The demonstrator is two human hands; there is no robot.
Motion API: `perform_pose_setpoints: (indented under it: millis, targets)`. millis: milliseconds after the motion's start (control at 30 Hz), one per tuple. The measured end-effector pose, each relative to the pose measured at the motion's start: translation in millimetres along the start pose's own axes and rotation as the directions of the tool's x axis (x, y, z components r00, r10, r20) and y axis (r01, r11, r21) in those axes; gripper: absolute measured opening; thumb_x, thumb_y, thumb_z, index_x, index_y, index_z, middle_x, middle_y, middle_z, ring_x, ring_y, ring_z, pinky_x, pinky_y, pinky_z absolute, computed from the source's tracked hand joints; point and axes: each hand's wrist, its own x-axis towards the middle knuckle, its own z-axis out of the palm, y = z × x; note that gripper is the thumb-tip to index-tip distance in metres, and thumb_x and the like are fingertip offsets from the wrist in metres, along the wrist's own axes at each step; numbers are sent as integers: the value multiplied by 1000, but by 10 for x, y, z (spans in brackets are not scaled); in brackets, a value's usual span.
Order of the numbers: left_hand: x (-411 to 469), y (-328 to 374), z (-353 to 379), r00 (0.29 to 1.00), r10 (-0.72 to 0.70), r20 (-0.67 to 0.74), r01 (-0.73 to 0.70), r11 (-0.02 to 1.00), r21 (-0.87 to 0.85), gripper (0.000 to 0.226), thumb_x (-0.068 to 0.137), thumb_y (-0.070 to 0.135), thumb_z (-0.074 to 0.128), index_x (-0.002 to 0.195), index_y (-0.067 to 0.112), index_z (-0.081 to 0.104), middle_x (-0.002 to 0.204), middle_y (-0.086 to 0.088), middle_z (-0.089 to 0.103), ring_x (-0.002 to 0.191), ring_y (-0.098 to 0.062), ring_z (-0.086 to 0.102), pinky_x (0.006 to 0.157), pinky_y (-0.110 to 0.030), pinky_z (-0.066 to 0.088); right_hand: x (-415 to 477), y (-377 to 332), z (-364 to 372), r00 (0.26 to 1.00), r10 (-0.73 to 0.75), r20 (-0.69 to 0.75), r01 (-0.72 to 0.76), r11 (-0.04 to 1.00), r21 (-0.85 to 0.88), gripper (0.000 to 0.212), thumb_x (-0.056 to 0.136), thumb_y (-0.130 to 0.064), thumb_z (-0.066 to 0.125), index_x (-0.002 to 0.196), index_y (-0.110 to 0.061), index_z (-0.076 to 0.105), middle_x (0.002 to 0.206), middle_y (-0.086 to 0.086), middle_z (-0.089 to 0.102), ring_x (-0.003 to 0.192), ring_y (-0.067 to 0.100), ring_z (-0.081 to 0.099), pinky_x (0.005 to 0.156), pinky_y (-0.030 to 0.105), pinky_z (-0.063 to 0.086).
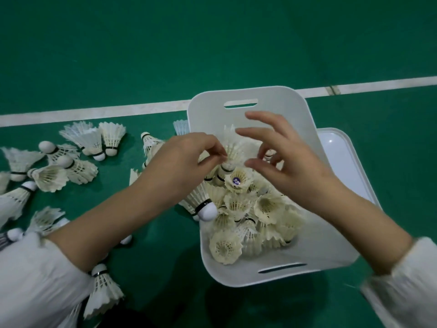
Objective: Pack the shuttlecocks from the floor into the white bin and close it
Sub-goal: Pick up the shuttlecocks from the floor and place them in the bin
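The left hand (186,159) pinches the feathered skirt of a shuttlecock (233,150) between thumb and forefinger, holding it over the white bin (272,100). The right hand (290,166) hovers just beside it, fingers spread and loosely bent, gripping nothing. Below them a pile of shuttlecocks (260,209) lies in the bin. A white lid (340,157) lies behind the bin's right side. More loose shuttlecocks (71,166) are scattered on the green floor (236,43) to the left, near a white court line (94,112).

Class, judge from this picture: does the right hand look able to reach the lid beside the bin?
Probably yes: the right hand is open and empty, and the lid lies uncovered just to its right.
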Motion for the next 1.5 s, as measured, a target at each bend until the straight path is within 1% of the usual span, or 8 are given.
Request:
perform_pose_setpoints:
  millis: [133,300,633,867,967,1267,1367,1500]
  targets:
    - [1,-12,-10,1000,30,-4,-30,999,-10,6,84,19,65,88,19,69,77,12,59,66,18,44,62,-2,31,107,21,86,991,66,117,-56,995,-86,30,89,-19,58,119,-21,59,130,-9,51,86,9,58,84,27,49]
    - [-16,-4,-50,1000,-17,-22,16,999,-33,4,82,20,67,85,20,69,71,16,58,63,2,46,59,-6,33,-34,-17,113,958,175,227,-208,969,132,29,86,-14,57,113,-21,62,118,-13,58,109,1,54,96,13,43]
    - [-50,164,-3,978,-113,173,138,980,-142,16,72,41,68,80,27,73,81,14,66,78,1,57,72,-19,45,36,381,-222,905,280,-321,-364,899,-244,19,93,-21,53,101,-12,68,103,3,65,97,25,55,83,31,41]
    - [-129,202,-4,974,25,227,-1,995,-104,32,85,15,62,112,32,59,105,22,51,93,5,53,83,-15,44,429,927,32,954,280,-105,-281,715,-640,23,77,11,48,62,-7,48,73,14,58,71,26,40,67,34,39]
    - [-157,196,41,988,20,154,-7,996,-87,38,86,12,61,115,34,49,103,26,39,96,8,48,81,-8,42,464,1007,155,912,409,-12,-296,639,-710,22,79,9,47,73,-8,60,76,13,60,76,30,55,67,33,40]
    - [-172,59,125,992,119,32,-123,982,141,16,79,3,69,89,14,63,82,5,65,77,-17,58,69,-31,44,267,699,45,922,386,-11,-302,704,-643,39,88,-5,50,126,-12,48,130,10,46,104,33,54,83,40,47]
    - [-146,50,161,981,188,42,-192,973,131,13,79,7,70,86,16,63,80,7,65,74,-13,56,68,-28,41,-59,214,-54,969,243,40,-220,928,-301,43,91,-18,52,132,-26,40,108,-4,59,89,18,61,78,36,51]
    - [-126,94,220,945,320,62,-318,947,-43,5,81,9,63,86,10,62,80,9,57,74,-3,45,67,-16,40,-422,-55,81,921,193,338,-159,979,-124,44,90,-28,56,125,-38,31,94,-17,58,77,7,61,71,29,51]
